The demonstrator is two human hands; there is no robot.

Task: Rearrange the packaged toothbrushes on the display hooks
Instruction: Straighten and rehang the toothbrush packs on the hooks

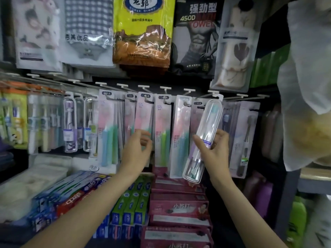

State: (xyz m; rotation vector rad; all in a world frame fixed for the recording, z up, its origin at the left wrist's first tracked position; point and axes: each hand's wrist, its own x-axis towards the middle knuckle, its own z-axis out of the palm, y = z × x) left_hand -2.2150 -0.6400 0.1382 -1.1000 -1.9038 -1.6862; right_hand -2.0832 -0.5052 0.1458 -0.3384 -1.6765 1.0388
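Head view: right hand (215,151) gripping tilted toothbrush case (202,138).

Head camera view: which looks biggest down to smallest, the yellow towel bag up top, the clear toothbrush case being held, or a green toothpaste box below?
1. Yellow towel bag
2. Clear toothbrush case, though it is nearer the camera
3. Green toothpaste box, partly hidden
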